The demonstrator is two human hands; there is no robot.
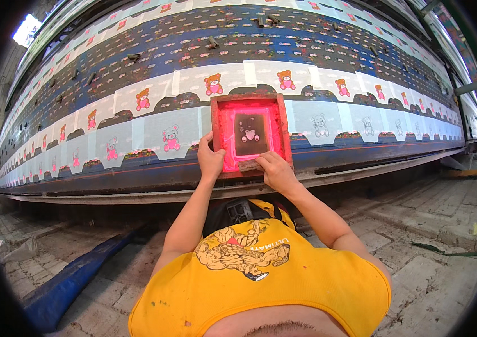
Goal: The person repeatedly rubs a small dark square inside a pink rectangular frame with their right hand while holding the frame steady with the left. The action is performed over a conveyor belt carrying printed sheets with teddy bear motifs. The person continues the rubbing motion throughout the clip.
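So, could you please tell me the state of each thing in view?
Red frame, resting on the table
Left hand, closed on frame's left side
Wooden strip, held at frame's near end
Right hand, closed on wooden strip
Pink ink, smeared inside frame
Near left bears, partly pink
Near right bears, outlines only
Second-row bears, brown and pink
Blue sheet, crumpled

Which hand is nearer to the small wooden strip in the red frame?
Right. The right hand holds the wooden strip by its right end; the left hand is left of it, on the red frame.
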